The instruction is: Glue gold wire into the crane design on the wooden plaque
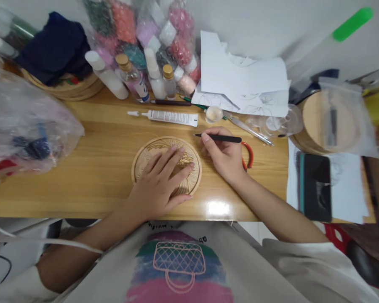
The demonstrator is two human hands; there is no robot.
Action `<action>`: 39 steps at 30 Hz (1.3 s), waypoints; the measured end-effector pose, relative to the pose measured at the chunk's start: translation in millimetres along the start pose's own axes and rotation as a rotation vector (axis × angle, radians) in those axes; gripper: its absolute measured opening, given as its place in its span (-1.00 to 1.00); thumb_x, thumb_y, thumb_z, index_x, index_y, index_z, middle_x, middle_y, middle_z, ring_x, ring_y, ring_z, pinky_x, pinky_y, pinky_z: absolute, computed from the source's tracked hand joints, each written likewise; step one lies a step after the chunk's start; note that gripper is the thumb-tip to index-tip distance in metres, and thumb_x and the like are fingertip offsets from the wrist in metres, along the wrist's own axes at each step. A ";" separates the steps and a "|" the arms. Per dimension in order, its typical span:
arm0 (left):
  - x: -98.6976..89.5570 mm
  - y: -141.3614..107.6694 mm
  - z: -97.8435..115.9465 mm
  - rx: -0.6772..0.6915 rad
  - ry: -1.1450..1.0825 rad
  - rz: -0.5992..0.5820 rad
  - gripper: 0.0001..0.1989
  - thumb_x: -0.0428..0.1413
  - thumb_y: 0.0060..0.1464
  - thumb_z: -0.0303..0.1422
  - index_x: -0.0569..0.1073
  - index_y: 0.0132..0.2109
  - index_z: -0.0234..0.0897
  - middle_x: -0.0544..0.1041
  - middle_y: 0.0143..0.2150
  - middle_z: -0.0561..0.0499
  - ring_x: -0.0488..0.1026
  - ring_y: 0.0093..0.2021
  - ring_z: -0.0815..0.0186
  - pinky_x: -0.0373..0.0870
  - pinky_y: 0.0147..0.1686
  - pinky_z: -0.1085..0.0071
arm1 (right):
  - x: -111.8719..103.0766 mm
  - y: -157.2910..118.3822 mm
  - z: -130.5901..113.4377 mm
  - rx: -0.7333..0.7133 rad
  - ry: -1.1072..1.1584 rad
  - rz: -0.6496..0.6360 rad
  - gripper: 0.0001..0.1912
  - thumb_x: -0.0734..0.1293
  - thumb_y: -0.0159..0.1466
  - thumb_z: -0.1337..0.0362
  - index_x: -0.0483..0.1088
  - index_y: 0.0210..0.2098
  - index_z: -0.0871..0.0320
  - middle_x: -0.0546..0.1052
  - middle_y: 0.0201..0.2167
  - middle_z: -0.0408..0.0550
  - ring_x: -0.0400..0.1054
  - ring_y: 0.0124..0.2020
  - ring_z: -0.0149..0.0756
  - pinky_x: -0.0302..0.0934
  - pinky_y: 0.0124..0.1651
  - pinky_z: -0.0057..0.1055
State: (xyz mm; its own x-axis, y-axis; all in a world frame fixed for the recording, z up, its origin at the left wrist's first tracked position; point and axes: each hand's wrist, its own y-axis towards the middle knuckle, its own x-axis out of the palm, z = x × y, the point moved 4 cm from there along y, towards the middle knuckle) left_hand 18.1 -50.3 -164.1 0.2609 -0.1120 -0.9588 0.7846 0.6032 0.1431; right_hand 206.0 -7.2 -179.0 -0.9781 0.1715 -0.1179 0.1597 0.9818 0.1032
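A round wooden disc (135,173) with a raised rim lies near the front of the table, with fine gold-coloured wire lines forming a pattern (186,160) inside it. My left hand (159,181) rests flat across the disc, fingers spread, and hides much of its left and lower part. To the right of the disc, my right hand (224,158) grips slim black tweezers (224,138) between thumb and fingers. Their fine tip points left, above the disc's upper right edge and apart from it. Red-orange handles (248,155) of a tool show just behind my right hand.
A white glue tube (172,118) lies beyond the disc, near a small round container (214,114) and a silver pen-like tool (251,129). Bottles (134,80), bagged materials and paper sheets (243,78) line the back. A plastic bag (28,126) stands left; a phone (316,187) lies right.
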 end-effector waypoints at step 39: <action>-1.3 0.7 -0.3 -0.016 -0.028 -0.040 -0.42 0.00 0.30 -0.02 0.32 0.30 -0.28 0.15 0.43 -0.35 0.05 0.45 -0.14 0.06 0.34 -0.07 | -0.5 -0.4 -2.5 0.002 -0.006 -0.023 -0.67 0.37 0.28 -0.05 0.46 -0.26 0.10 0.48 -0.44 -0.19 0.29 -0.51 -0.47 0.17 -0.48 -0.46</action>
State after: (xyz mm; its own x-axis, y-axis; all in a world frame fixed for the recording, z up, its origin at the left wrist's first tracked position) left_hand 18.2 -49.4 -162.8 0.2453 -0.1580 -0.9565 0.7859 0.6101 0.1008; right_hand 206.1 -7.9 -176.4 -0.9807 0.1491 -0.1263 0.1371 0.9856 0.0985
